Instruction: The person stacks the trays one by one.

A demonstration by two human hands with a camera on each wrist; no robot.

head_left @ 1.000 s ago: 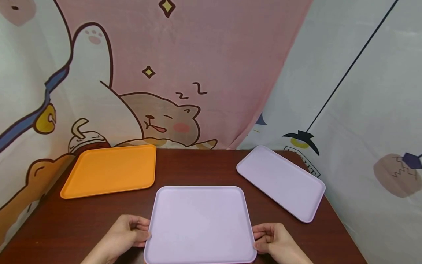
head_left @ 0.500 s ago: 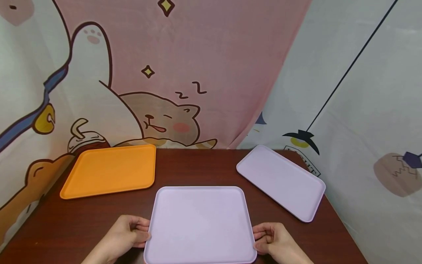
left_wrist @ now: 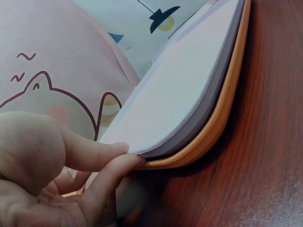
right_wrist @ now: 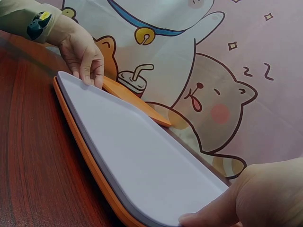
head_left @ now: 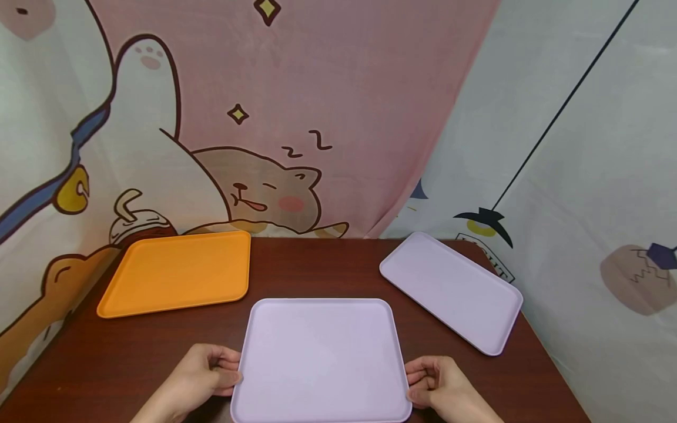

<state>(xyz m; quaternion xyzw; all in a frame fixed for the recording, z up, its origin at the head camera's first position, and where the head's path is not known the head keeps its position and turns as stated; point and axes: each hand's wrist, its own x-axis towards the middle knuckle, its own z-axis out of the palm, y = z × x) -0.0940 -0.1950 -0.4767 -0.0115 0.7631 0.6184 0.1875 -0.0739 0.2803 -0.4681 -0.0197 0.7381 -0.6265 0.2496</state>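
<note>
A lavender tray (head_left: 319,358) lies at the front middle, right on top of an orange tray (left_wrist: 222,118) whose edge shows beneath it in both wrist views. My left hand (head_left: 201,373) pinches the lavender tray's left edge, thumb on the rim and forefinger beside it at the edge. On the opposite side my right hand (head_left: 441,385) holds the right edge, its thumb on the rim in the right wrist view. The fingers of my right hand under the edge are mostly hidden there. Nothing lies on the lavender tray.
Another orange tray (head_left: 182,276) rests at the back left of the dark brown table (head_left: 312,267). A second lavender tray (head_left: 455,294) sits slantwise at the back right, near the table's right edge. A printed cartoon curtain (head_left: 344,88) hangs behind and along the sides.
</note>
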